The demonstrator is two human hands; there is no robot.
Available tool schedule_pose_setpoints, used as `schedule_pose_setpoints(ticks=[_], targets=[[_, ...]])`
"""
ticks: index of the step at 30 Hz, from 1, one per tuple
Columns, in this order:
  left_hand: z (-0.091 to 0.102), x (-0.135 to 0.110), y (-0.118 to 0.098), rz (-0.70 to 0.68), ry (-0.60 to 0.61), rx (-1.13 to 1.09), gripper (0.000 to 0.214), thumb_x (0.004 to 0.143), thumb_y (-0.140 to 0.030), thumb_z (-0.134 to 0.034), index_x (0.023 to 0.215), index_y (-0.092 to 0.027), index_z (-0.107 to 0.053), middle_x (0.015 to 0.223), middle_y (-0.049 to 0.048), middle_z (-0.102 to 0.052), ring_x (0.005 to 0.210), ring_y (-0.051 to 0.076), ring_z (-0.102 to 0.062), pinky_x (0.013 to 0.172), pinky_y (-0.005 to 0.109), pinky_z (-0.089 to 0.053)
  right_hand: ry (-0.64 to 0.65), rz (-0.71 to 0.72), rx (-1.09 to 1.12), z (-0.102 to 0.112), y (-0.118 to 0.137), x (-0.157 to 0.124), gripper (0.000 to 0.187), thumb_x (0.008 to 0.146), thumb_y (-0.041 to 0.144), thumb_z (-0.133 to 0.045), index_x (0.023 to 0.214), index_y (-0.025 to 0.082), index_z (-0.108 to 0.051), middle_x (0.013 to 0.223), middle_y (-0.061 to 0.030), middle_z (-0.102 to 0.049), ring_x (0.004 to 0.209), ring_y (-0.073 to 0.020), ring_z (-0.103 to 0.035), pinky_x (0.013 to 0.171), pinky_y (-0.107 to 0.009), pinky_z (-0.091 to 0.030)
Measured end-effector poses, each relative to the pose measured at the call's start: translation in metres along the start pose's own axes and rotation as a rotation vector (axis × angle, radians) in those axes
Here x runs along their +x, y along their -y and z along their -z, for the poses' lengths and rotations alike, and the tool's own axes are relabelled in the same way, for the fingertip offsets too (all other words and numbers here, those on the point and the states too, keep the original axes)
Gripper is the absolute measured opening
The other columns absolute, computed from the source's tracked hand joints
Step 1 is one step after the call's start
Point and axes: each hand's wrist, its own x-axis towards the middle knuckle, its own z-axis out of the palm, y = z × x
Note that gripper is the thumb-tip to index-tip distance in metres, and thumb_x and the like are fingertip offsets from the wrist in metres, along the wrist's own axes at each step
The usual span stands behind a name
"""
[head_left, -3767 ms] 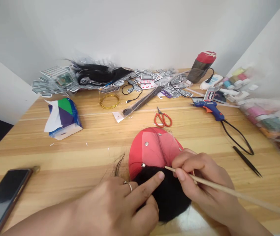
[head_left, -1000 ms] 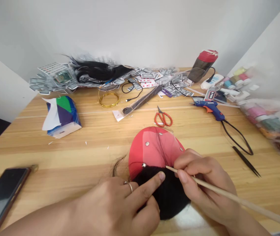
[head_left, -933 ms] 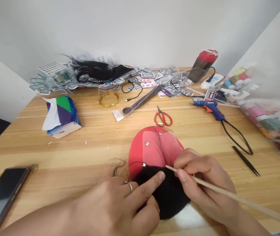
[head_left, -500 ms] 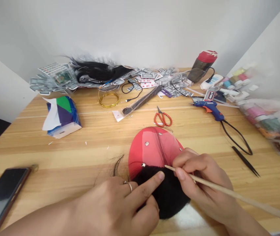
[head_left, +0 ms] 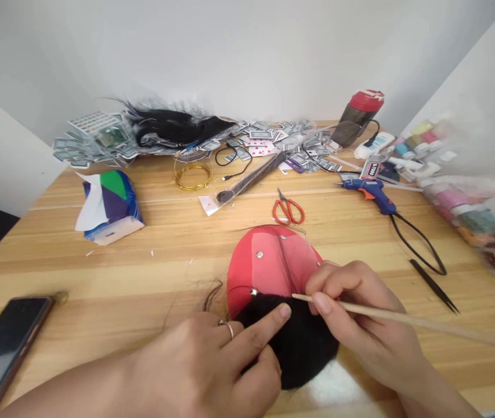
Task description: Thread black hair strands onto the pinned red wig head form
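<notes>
A red and pink round form (head_left: 273, 261) with silver studs lies on the table in front of me, its near part covered by black hair (head_left: 303, 354). My left hand (head_left: 234, 360), with a ring on one finger, rests over the hair; its index finger is stretched out and presses near the hair's upper edge, the other fingers bent. My right hand (head_left: 360, 313) pinches a thin wooden stick (head_left: 382, 313) near its tip. That tip touches or nearly touches the hair's edge, where loose strands run up across the pink surface.
Red-handled scissors (head_left: 288, 209) lie just beyond the form. To the right are a blue glue gun (head_left: 371, 191) and black tweezers (head_left: 434, 286). A phone (head_left: 7, 348) and a tissue pack (head_left: 110, 206) sit left. Playing cards (head_left: 260, 145) and a dark hair bundle (head_left: 177, 128) line the back.
My right hand has tilted the stick flatter, its rear end swinging up, while the tip stays at the hair's edge. My left hand has hardly moved.
</notes>
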Motion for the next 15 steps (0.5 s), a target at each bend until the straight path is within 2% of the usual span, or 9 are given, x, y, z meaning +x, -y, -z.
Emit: schedule_pose_setpoints(ticks=[4,7,9,11,13,15], targets=[[0.008,0.006,0.006,0.045,0.028,-0.153,0.019,0.093,-0.010,-0.046,0.078,-0.017,-0.056,0.117,0.0169,-0.075,0.060,0.012,-0.070,0.040,0.023,-0.041,0.001,-0.052,-0.015,0.003,-0.001,0.001,0.015,0.100,0.017,-0.053,0.090,0.027,-0.052,0.074,0.0049,-0.057,0.063,-0.0119,-0.056,0.055,-0.023,-0.043],[0.019,0.013,0.015,0.240,0.080,-0.446,0.021,0.097,-0.012,-0.044,0.083,-0.018,-0.058,0.090,0.0042,-0.079,0.054,0.008,-0.064,0.050,0.019,-0.045,-0.009,-0.076,-0.019,0.004,-0.001,0.004,0.015,0.101,0.019,-0.053,0.087,0.026,-0.052,0.072,0.0044,-0.056,0.061,-0.0121,-0.055,0.053,-0.023,-0.041],[0.027,0.019,0.024,0.422,0.170,-0.680,0.025,0.102,-0.017,-0.041,0.087,-0.019,-0.061,0.070,-0.0029,-0.069,0.053,0.007,-0.059,0.053,0.017,-0.043,-0.016,-0.090,-0.016,0.004,-0.001,0.005,0.017,0.101,0.020,-0.053,0.085,0.025,-0.052,0.071,0.0042,-0.055,0.061,-0.0120,-0.054,0.053,-0.022,-0.041],[0.033,0.027,0.032,0.584,0.297,-0.904,0.030,0.105,-0.025,-0.039,0.086,-0.019,-0.061,0.067,-0.0042,-0.063,0.058,0.008,-0.058,0.056,0.016,-0.043,-0.021,-0.102,0.006,0.004,-0.001,0.007,0.018,0.102,0.022,-0.053,0.084,0.024,-0.053,0.070,0.0041,-0.055,0.060,-0.0118,-0.054,0.053,-0.022,-0.041],[0.036,0.035,0.039,0.677,0.411,-1.064,0.033,0.106,-0.033,-0.040,0.082,-0.018,-0.057,0.069,-0.0044,-0.057,0.063,0.008,-0.054,0.058,0.016,-0.042,-0.030,-0.110,0.035,0.004,0.000,0.008,0.019,0.102,0.024,-0.053,0.083,0.024,-0.054,0.069,0.0037,-0.056,0.059,-0.0118,-0.054,0.054,-0.021,-0.042],[0.036,0.043,0.044,0.697,0.509,-1.098,0.032,0.105,-0.036,-0.044,0.079,-0.018,-0.053,0.068,-0.0056,-0.048,0.063,0.008,-0.046,0.058,0.016,-0.038,-0.039,-0.127,0.060,0.003,0.002,0.009,0.020,0.101,0.026,-0.055,0.082,0.023,-0.054,0.068,0.0035,-0.058,0.058,-0.0118,-0.054,0.053,-0.021,-0.042]])
